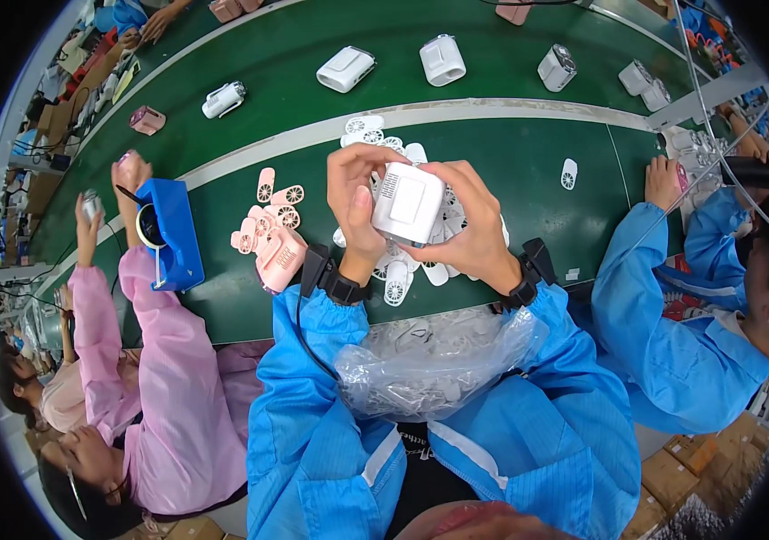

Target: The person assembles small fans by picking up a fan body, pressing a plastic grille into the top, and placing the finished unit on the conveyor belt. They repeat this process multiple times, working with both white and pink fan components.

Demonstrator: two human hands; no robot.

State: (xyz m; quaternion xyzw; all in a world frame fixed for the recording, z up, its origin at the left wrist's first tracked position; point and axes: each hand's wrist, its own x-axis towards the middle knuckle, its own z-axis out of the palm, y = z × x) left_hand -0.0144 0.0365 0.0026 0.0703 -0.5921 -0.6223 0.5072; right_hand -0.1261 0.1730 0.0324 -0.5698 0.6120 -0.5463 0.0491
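Just above the green counter [601, 225], our left hand [359, 205] and right hand [470, 220] hold a white casing [411, 202] between them, both curled around its sides, with its rounded rectangular panel and slotted patch turned up toward us. Our left thumb lies along its left edge, and our right hand reaches from its upper right corner to its lower edge. On each of our wrists sits a dark band [345, 290], and a thin black cable [301, 328] runs down our left sleeve. Under and around our hands spreads a loose pile of white grille pieces [395, 282], partly hidden by the casing. Nearer our body, a clear plastic bag [434, 378] lies across our lap with pale things inside. Just left of us, pink grille pieces [266, 185] lie grouped near a slotted pink casing [282, 258]; well apart on our right rests a lone white grille piece [569, 174]. Farther left, a blue stand [185, 234] is beside a person in pink sleeves [173, 324], whose hands are raised. To our right works a person in a blue jacket [646, 315]. Beyond the pale rail [529, 110], several white housings [346, 68] and a small pink housing [147, 120] are spaced along a green lane [285, 90].
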